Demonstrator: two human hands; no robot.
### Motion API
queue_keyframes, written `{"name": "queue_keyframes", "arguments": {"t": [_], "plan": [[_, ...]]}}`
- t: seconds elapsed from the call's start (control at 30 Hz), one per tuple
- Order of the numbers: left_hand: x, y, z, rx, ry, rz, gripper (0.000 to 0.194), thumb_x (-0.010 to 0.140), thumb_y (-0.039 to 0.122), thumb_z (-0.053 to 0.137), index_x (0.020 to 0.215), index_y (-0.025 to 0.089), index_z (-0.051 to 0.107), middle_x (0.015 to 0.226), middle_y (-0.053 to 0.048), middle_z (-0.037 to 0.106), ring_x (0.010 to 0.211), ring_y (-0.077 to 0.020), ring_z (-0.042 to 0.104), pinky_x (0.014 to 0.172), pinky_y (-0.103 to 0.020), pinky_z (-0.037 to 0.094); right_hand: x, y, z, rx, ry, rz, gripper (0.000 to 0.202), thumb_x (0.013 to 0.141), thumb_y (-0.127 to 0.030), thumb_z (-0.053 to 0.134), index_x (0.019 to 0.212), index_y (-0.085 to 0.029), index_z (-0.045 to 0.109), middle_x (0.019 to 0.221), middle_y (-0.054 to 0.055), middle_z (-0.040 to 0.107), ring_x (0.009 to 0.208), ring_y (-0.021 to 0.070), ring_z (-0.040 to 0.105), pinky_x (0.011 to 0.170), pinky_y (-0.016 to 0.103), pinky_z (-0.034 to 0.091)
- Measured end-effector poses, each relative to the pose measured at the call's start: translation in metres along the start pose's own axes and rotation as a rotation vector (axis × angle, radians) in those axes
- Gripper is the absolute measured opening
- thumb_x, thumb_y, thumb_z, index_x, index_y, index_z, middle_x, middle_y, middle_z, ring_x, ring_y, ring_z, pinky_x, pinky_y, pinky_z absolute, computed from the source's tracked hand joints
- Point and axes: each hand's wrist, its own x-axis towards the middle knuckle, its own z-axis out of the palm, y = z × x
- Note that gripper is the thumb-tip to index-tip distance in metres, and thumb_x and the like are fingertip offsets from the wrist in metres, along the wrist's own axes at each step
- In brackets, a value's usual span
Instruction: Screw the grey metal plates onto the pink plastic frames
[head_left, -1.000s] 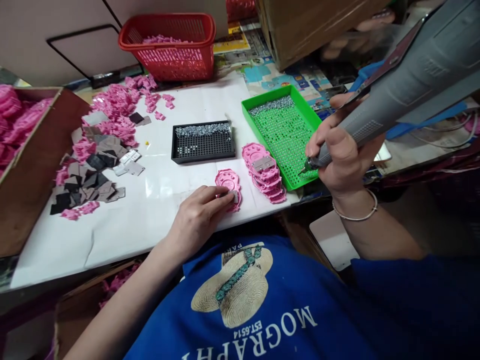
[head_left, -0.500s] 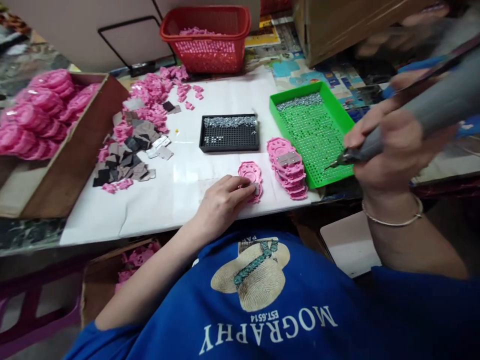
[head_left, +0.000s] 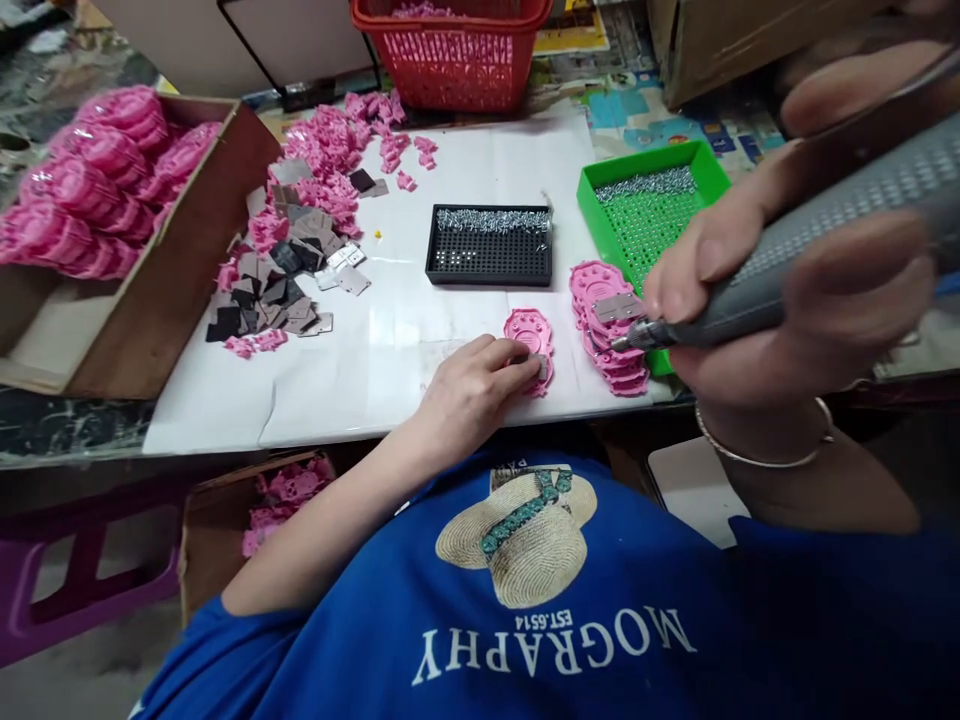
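Note:
My left hand (head_left: 480, 385) presses a pink plastic part (head_left: 527, 325) flat on the white sheet, thumb and fingers pinching at its lower half. A small grey metal plate (head_left: 542, 367) shows under the fingertips. In my right hand (head_left: 765, 375) is a grey electric screwdriver (head_left: 817, 245), its tip pointing left and down. That tip is in front of a leaning stack of pink parts (head_left: 626, 375), the top one bearing a grey plate (head_left: 616, 307). Behind the right hand lies a green tray (head_left: 589, 205) with screws, partly covered by the hand.
A black perforated tray (head_left: 487, 270) holds more screws. Loose grey plates (head_left: 285, 290) and small pink pieces (head_left: 322, 140) are heaped at left. Beyond are a red basket (head_left: 457, 65) and a cardboard box (head_left: 720, 45); a box of pink parts (head_left: 195, 230) stands far left.
My right hand has brought the screwdriver left, from over the green tray to the pink stack. My left hand keeps its hold on the pink part. The view has shifted slightly.

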Motion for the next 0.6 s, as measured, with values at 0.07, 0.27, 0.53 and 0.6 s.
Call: {"name": "queue_keyframes", "arguments": {"t": [0.07, 0.27, 0.53, 0.6], "plan": [[0.0, 0.0, 0.0, -0.012, 0.006, -0.007, 0.018, 0.099, 0.021, 0.054, 0.11, 0.015, 0.067, 0.107, -0.01, 0.07, 0.09, -0.0172, 0.065, 0.075, -0.028, 0.054, 0.001, 0.009, 0.014, 0.017, 0.027, -0.105, 0.034, 0.078, -0.053, 0.075, 0.102, -0.03, 0.068, 0.107, -0.002, 0.063, 0.051, 0.0063, 0.055, 0.039, 0.026, 0.046], [-0.003, -0.001, 0.0, -0.028, 0.019, -0.008, 0.018, 0.098, 0.018, 0.055, 0.111, 0.015, 0.066, 0.109, -0.01, 0.071, 0.092, -0.0174, 0.066, 0.077, -0.029, 0.055, 0.008, 0.016, 0.029, 0.072, 0.046, -0.138, 0.032, 0.079, -0.055, 0.073, 0.087, -0.025, 0.066, 0.106, -0.001, 0.062, 0.045, 0.0037, 0.044, 0.034, 0.026, 0.034], [-0.002, -0.001, 0.0, 0.02, 0.029, 0.013, 0.016, 0.098, 0.019, 0.056, 0.108, 0.015, 0.068, 0.104, -0.008, 0.071, 0.086, -0.0164, 0.065, 0.072, -0.028, 0.053, 0.006, 0.022, 0.026, 0.2, -0.008, -0.144, 0.024, 0.075, -0.039, 0.08, 0.091, -0.026, 0.07, 0.097, -0.003, 0.065, 0.046, 0.0047, 0.045, 0.034, 0.026, 0.032], [-0.002, -0.002, 0.0, 0.037, 0.016, 0.016, 0.016, 0.098, 0.019, 0.055, 0.108, 0.016, 0.068, 0.105, -0.008, 0.071, 0.086, -0.0162, 0.064, 0.073, -0.028, 0.052, 0.004, 0.022, 0.029, 0.173, 0.0, -0.116, 0.024, 0.073, -0.042, 0.081, 0.085, -0.026, 0.067, 0.092, -0.003, 0.064, 0.047, 0.0066, 0.044, 0.036, 0.028, 0.032]]}}
